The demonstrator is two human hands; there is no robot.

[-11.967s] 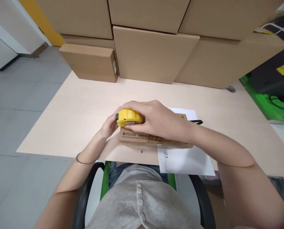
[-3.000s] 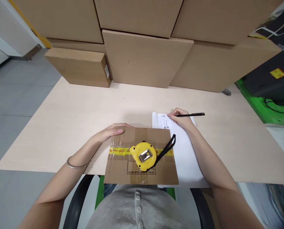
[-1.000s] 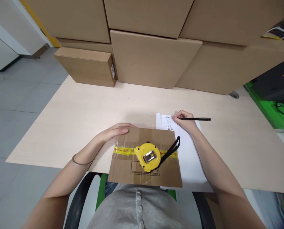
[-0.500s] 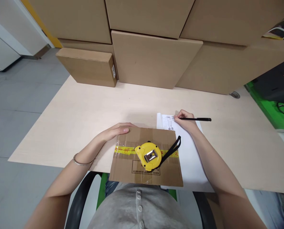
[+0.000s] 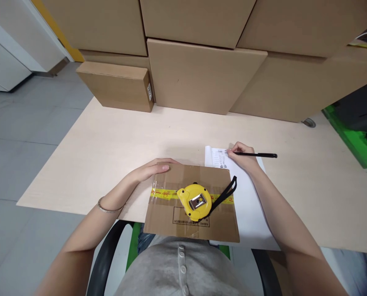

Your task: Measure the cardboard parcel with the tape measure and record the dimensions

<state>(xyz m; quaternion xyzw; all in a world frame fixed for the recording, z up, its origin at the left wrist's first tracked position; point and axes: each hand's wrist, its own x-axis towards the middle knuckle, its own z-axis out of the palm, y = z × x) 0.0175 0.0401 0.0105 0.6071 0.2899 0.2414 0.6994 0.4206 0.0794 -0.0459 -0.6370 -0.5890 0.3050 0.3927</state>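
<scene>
A flat cardboard parcel (image 5: 171, 213) with yellow tape lies at the table's near edge. On it rests a yellow tape measure (image 5: 196, 201) with a black strap (image 5: 225, 193). My left hand (image 5: 151, 169) lies flat and open on the parcel's far left corner. My right hand (image 5: 243, 156) is closed on a black pen (image 5: 257, 155), its tip on the top of a white sheet of paper (image 5: 248, 205) to the right of the parcel.
The pale wooden table (image 5: 109, 152) carries a stack of large cardboard boxes (image 5: 205, 74) along its far side, with a smaller flat box (image 5: 118, 86) at the back left. Grey floor lies left; green and black equipment (image 5: 356, 127) stands at the right.
12 s ago both hands held the tape measure against the parcel's edge. The parcel now lies flat with the tape measure on it, and my right hand holds the pen on the paper.
</scene>
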